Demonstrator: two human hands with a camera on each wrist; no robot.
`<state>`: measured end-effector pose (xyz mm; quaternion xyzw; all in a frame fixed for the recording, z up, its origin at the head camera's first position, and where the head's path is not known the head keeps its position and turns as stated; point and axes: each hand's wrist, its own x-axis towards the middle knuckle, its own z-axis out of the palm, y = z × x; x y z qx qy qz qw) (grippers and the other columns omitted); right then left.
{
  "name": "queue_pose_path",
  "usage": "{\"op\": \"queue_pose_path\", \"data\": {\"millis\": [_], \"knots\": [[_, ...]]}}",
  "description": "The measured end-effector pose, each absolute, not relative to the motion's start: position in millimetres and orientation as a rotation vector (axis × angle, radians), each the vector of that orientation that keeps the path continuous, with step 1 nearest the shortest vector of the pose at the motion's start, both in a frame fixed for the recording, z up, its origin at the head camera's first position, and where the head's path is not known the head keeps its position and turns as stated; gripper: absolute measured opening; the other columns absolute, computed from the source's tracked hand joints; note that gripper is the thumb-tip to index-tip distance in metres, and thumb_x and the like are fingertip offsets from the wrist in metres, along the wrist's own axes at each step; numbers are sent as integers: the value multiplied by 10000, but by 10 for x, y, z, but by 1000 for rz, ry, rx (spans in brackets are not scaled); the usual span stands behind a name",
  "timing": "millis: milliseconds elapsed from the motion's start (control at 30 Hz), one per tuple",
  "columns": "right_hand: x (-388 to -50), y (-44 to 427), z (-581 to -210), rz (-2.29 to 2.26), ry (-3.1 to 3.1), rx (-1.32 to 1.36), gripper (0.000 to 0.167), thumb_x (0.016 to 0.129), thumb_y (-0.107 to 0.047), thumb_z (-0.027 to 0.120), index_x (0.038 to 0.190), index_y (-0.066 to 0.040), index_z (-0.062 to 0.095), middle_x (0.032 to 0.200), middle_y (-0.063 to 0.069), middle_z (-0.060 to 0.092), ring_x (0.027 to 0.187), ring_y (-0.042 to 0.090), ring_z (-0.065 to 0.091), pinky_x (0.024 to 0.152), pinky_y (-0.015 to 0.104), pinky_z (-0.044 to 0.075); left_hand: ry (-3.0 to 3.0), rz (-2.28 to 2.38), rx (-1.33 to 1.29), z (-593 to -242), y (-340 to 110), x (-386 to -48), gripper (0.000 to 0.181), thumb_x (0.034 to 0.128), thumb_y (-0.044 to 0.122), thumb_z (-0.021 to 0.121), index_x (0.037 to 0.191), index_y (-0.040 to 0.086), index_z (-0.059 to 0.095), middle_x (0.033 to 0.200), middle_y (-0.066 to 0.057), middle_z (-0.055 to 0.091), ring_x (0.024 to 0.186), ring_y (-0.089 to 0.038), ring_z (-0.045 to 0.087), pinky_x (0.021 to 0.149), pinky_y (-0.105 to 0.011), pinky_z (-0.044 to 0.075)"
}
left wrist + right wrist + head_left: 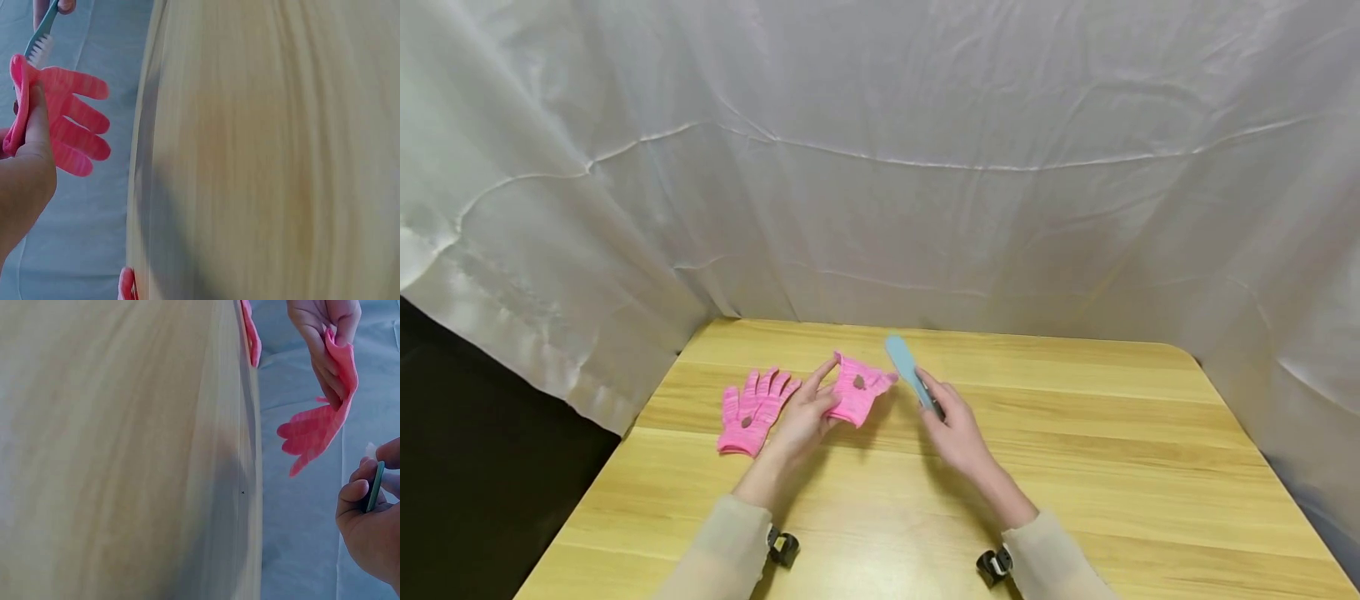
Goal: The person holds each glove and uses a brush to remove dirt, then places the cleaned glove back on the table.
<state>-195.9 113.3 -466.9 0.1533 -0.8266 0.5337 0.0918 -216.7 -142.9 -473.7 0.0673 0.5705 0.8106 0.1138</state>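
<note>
My left hand [803,423] holds a pink knitted glove [854,402] up above the table, pinching it near the cuff. A dark brown spot [859,382] marks the side facing me. In the left wrist view the glove's fingers [78,119] hang spread on its far side. My right hand [958,433] grips a blue-grey brush [901,360] by its handle. White bristles [41,50] point from the brush head toward the glove, close to its edge; whether they touch it I cannot tell. In the right wrist view the brush [375,487] shows edge-on.
A second pink glove [763,408] lies flat on the wooden table [1112,450], left of my left hand, with a brown spot on its palm. Pale satin curtain [880,217] encloses the back and sides. A dark area [482,450] lies beyond the table's left edge.
</note>
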Motion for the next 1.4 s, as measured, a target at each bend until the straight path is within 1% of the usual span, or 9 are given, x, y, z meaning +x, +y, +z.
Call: {"op": "queue_pose_path", "data": {"millis": [200,367,467,567,800,1033,1267,1367,1400], "knots": [[-1929,1183,-4698,1587,-2425,439,585,960,34,598,1528,-86,523,1062,133,630,778,174,495,652,247,452,1619,2396,204,-4742,-1322,-2196,735,1033,-87,334,1681,215,166,1600,-323,332,989,-132,682,869,-260,584],[-1918,1231,-4708,1600,-2417,414,586,963,49,584,1529,-92,524,1062,167,631,781,182,499,654,246,449,1634,2394,205,-4734,-1198,-2225,693,1020,-93,338,1663,142,233,1649,-297,247,1018,-135,649,838,-253,588],[-1923,1255,-4708,1602,-2405,400,582,962,56,578,1522,-94,533,1032,144,626,768,182,493,642,240,436,1644,2409,221,-4721,-1119,-2248,683,1007,-103,336,1652,104,251,1680,-272,198,957,-121,628,777,-224,582],[-1936,1275,-4706,1608,-2385,407,585,954,75,576,1514,-89,543,1017,140,627,769,175,494,637,233,432,1628,2452,232,-4711,-1046,-2270,682,995,-113,320,1644,92,275,1679,-253,222,932,-122,611,740,-214,576],[-1906,1326,-4686,1646,-2351,417,574,953,92,580,1487,-117,582,1058,119,648,787,167,520,631,214,454,1580,2542,211,-4726,-893,-2300,641,981,-102,328,1608,31,330,1673,-238,266,1098,-145,615,841,-235,582],[-1863,1382,-4656,1661,-2344,402,553,955,82,581,1478,-99,588,1053,119,643,738,150,491,586,213,438,1655,2504,171,-4789,-818,-2264,633,981,-102,345,1601,24,358,1672,-214,292,1027,-105,589,790,-199,555],[-1860,1411,-4626,1625,-2359,384,543,968,67,584,1482,-108,585,1022,138,631,719,140,476,582,215,434,1709,2501,91,-4751,-773,-2241,634,959,-115,406,1573,41,429,1682,-181,281,772,-66,442,647,-163,445],[-1864,1422,-4633,1575,-2360,388,494,1002,13,592,1479,-115,590,995,102,613,706,127,454,577,222,414,1726,2522,51,-4702,-763,-2229,613,957,-107,431,1553,30,459,1680,-181,284,772,-66,431,627,-153,433],[-1864,1425,-4636,1558,-2359,398,474,1016,-5,588,1479,-111,589,989,93,606,702,123,448,577,224,411,1741,2523,41,-4687,-762,-2224,603,957,-105,439,1545,27,469,1677,-181,293,820,-58,461,632,-150,442]]}}
